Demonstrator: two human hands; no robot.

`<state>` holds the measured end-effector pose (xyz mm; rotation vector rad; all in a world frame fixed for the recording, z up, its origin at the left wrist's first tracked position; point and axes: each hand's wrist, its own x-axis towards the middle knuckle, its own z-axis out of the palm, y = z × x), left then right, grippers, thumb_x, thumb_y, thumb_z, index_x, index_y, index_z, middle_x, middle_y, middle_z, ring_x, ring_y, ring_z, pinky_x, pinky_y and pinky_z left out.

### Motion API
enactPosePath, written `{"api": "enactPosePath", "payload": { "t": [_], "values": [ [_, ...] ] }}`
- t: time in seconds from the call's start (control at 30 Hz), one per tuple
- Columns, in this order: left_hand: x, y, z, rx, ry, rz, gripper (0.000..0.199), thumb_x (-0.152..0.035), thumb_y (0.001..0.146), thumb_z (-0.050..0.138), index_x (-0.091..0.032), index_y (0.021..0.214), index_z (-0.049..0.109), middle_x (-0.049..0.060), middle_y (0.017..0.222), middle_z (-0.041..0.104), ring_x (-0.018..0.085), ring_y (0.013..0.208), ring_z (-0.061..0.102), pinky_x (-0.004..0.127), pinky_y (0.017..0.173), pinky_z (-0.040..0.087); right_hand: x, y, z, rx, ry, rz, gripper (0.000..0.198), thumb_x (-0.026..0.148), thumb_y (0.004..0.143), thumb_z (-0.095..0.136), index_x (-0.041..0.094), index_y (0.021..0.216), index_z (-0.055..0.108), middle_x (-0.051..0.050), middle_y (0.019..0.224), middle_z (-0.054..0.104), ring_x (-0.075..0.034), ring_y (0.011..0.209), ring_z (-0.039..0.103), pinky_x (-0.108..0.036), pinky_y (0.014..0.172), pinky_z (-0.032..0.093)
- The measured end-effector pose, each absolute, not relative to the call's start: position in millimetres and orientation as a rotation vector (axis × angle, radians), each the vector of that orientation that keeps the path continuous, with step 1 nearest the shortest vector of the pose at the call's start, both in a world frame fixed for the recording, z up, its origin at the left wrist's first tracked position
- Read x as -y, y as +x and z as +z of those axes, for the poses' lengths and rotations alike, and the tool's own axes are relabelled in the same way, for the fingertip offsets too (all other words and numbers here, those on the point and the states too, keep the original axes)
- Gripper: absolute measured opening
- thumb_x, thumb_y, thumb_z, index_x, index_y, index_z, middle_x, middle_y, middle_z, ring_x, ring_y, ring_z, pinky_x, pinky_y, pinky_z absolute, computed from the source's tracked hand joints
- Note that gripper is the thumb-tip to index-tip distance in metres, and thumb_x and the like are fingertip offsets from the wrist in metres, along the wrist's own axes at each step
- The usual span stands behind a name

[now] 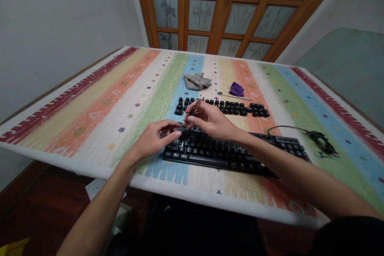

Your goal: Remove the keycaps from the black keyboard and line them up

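Several loose keycaps point(235, 109) lie behind the keyboard point(209, 161) on the tabletop point(99, 140); its nearer keys point(216, 152) sit fitted. Right hand point(214, 121): fingers pinch a slim tool point(196, 107). Left hand point(156, 137): fingers curled, contents indeterminable.

From where I stand, someone is bent over a black keyboard point(209, 161) at the near side of a table with a striped cloth point(99, 114). Their right hand point(211, 120) pinches a slim tool point(196, 107) above the keyboard's far left part; the left hand point(156, 138) is just beside it, fingers curled. Loose black keycaps point(232, 108) sit in rows beyond the keyboard. Farther off lie a crumpled grey cloth point(196, 81) and, to its right, a thin brush point(235, 96) near a purple cloth point(237, 89). A bundled cable point(322, 143) rests at right.
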<state>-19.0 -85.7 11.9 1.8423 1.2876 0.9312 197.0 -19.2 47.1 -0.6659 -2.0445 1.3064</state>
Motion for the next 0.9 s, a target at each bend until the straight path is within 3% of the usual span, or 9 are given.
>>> {"api": "enactPosePath", "payload": {
  "t": [0.13,0.27,0.4,0.6,0.9],
  "values": [
    [78,-8,17,-1.145,1.609,1.032,0.037,-0.043,0.089,0.066,-0.016,0.114,0.064,0.008,0.100,0.074,0.020,0.091,0.068,0.033,0.082,0.053,26,203,53,2.051,-0.556,1.171,0.013,0.023,0.092,0.060,0.016,0.101,0.055,-0.002,0.088,0.063,-0.013,0.076,0.067,-0.029,0.073,0.056],
    [72,-1,21,-1.056,1.478,1.042,0.040,-0.047,0.083,0.073,-0.017,0.108,0.065,0.006,0.091,0.074,0.018,0.080,0.069,0.032,0.073,0.055,30,208,55,2.064,-0.497,1.069,0.012,0.025,0.093,0.061,0.017,0.101,0.057,-0.004,0.093,0.067,-0.014,0.079,0.068,-0.028,0.074,0.055],
    [68,6,24,-1.013,1.388,1.032,0.038,-0.048,0.078,0.079,-0.016,0.097,0.072,0.005,0.087,0.074,0.017,0.075,0.068,0.035,0.076,0.056,32,214,54,2.037,-0.462,1.031,0.018,0.034,0.094,0.062,0.017,0.096,0.058,-0.006,0.094,0.067,-0.015,0.080,0.068,-0.029,0.075,0.056],
    [67,14,21,-0.950,1.059,1.058,0.042,-0.042,0.061,0.093,-0.017,0.090,0.077,0.006,0.092,0.077,0.015,0.072,0.069,0.035,0.081,0.057,32,226,50,1.911,-0.448,1.146,0.021,0.034,0.093,0.066,0.016,0.103,0.059,-0.007,0.096,0.068,-0.016,0.085,0.069,-0.031,0.079,0.058],
    [69,17,25,-0.836,0.968,1.063,0.032,-0.023,0.065,0.092,-0.020,0.094,0.078,0.002,0.098,0.076,0.010,0.075,0.069,0.019,0.072,0.053,28,234,41,1.687,-0.354,1.360,0.019,0.029,0.091,0.070,0.017,0.103,0.060,-0.005,0.094,0.071,-0.015,0.083,0.071,-0.034,0.081,0.062]
  ]
}}
